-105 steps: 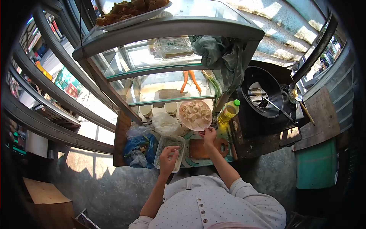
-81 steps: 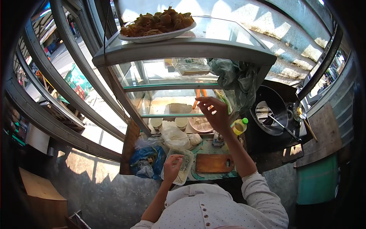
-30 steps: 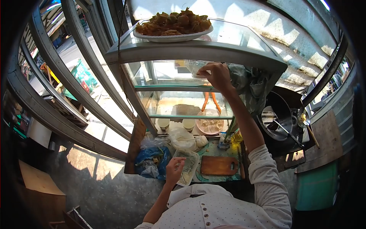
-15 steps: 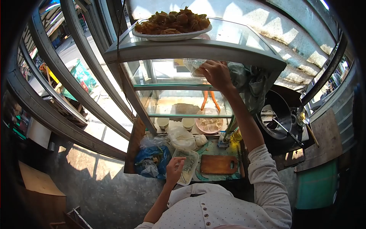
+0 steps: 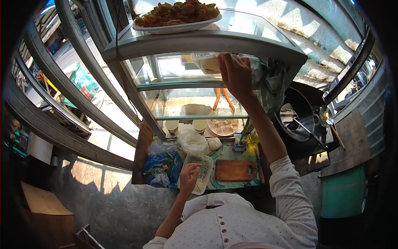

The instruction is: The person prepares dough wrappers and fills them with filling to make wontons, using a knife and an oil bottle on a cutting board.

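My right hand (image 5: 236, 75) reaches up to the top shelf of a glass display case (image 5: 203, 39). Its fingers are closed at the edge of a clear plastic bag (image 5: 208, 64) with something pale in it; the fingertips are partly hidden. Low in front of my body, my left hand (image 5: 189, 177) hovers over the side of a white plastic tub (image 5: 203, 168), fingers loosely bent and holding nothing. Left of the tub lies a blue plastic bag (image 5: 163, 166), and to its right a wooden cutting board (image 5: 234, 170).
A plate of cooked food (image 5: 178, 16) stands on top of the case. Carrots (image 5: 224, 99) and a pink plate of pale pieces (image 5: 224, 125) are lower down. On the right, a wok (image 5: 296, 114) holds a ladle. Dark plastic bags (image 5: 273, 83) hang beside my right arm.
The view has shifted slightly, so the case sits higher and further left. My right hand has turned a little at the clear bag. My left hand stays by the tub.
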`<state>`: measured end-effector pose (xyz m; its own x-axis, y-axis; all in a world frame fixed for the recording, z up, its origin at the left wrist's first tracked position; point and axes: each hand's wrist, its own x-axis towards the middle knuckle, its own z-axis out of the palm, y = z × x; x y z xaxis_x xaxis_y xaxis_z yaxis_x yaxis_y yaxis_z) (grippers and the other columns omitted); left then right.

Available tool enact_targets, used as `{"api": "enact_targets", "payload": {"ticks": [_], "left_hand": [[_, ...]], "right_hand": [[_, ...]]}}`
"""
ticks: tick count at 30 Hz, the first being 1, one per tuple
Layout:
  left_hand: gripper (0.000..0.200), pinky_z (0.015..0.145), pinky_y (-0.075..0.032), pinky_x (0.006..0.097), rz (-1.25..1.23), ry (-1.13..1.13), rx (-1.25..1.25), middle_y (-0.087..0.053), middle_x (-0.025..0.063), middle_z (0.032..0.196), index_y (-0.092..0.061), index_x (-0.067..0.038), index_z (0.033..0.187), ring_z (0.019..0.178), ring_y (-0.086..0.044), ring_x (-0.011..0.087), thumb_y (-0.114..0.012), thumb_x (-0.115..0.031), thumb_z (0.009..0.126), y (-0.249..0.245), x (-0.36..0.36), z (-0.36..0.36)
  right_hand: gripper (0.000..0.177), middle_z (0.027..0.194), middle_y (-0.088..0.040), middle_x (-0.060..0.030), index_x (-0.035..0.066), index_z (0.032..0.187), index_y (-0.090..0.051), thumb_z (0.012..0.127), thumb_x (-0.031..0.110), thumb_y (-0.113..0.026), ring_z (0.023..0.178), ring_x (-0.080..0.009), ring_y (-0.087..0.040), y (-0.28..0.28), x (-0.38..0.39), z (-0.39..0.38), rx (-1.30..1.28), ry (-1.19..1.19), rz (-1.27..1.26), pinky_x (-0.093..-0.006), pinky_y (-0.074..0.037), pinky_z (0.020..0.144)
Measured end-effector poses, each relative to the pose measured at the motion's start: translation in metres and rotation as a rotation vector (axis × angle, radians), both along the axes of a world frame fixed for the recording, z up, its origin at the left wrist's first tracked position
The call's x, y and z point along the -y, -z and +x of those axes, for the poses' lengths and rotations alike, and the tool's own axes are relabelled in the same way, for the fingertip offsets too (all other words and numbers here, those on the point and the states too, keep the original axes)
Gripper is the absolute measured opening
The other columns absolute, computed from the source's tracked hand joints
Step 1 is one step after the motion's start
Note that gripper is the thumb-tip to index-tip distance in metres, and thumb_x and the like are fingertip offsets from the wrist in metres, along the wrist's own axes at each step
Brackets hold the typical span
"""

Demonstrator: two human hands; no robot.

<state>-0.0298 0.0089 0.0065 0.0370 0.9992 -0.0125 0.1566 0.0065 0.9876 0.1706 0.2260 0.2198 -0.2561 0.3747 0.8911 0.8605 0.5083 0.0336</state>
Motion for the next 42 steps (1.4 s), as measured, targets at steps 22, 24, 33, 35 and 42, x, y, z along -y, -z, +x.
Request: {"api": "enact_targets", "payload": {"ticks": [22, 24, 33, 35, 42], "left_hand": [[0.065, 0.091, -0.041, 0.0455, -0.671, 0.073, 1.217, -0.044, 0.0141, 0.116, -0.024, -0.02, 0.134, 0.108, -0.05, 0.0303, -0.043, -0.058, 0.085, -0.012, -0.009, 0.065], [0.06, 0.091, -0.042, 0.0447, -0.653, 0.1, 1.191, -0.045, 0.0146, 0.116, -0.025, -0.019, 0.134, 0.108, -0.05, 0.031, -0.043, -0.053, 0.087, -0.008, -0.008, 0.067], [0.058, 0.091, -0.043, 0.0435, -0.673, 0.177, 1.222, -0.045, 0.0165, 0.118, -0.021, -0.019, 0.138, 0.105, -0.051, 0.0321, -0.041, -0.043, 0.089, -0.023, -0.007, 0.072], [0.057, 0.094, -0.04, 0.0445, -0.661, 0.184, 1.209, -0.044, 0.0163, 0.119, -0.025, -0.019, 0.135, 0.109, -0.049, 0.0331, -0.042, -0.046, 0.088, -0.023, -0.006, 0.072], [0.058, 0.094, -0.039, 0.044, -0.64, 0.201, 1.171, -0.043, 0.0165, 0.12, -0.025, -0.02, 0.135, 0.111, -0.047, 0.0327, -0.042, -0.048, 0.088, -0.024, -0.008, 0.071]], "right_hand": [[0.012, 0.073, -0.065, -0.0057, 0.003, 0.085, -0.066, 0.078, 0.013, -0.064, 0.057, -0.0112, -0.054, 0.167, 0.23, -0.013, -0.807, -0.362, -1.239, -0.0244, -0.041, 0.055], [0.014, 0.07, -0.064, -0.0031, 0.002, 0.085, -0.068, 0.078, 0.014, -0.066, 0.056, -0.0066, -0.051, 0.17, 0.234, -0.009, -0.961, -0.376, -1.345, -0.0216, -0.04, 0.052], [0.014, 0.066, -0.062, 0.0015, 0.005, 0.082, -0.07, 0.076, 0.017, -0.07, 0.054, -0.0027, -0.045, 0.174, 0.239, -0.002, -1.082, -0.454, -1.391, -0.0187, -0.034, 0.048], [0.014, 0.066, -0.062, 0.0019, 0.005, 0.082, -0.07, 0.075, 0.018, -0.07, 0.054, -0.0022, -0.044, 0.174, 0.239, -0.001, -1.067, -0.457, -1.414, -0.0184, -0.033, 0.048], [0.014, 0.068, -0.064, 0.0012, 0.005, 0.082, -0.071, 0.075, 0.017, -0.071, 0.056, -0.0022, -0.046, 0.177, 0.237, -0.002, -1.116, -0.526, -1.414, -0.0183, -0.033, 0.048]]}}
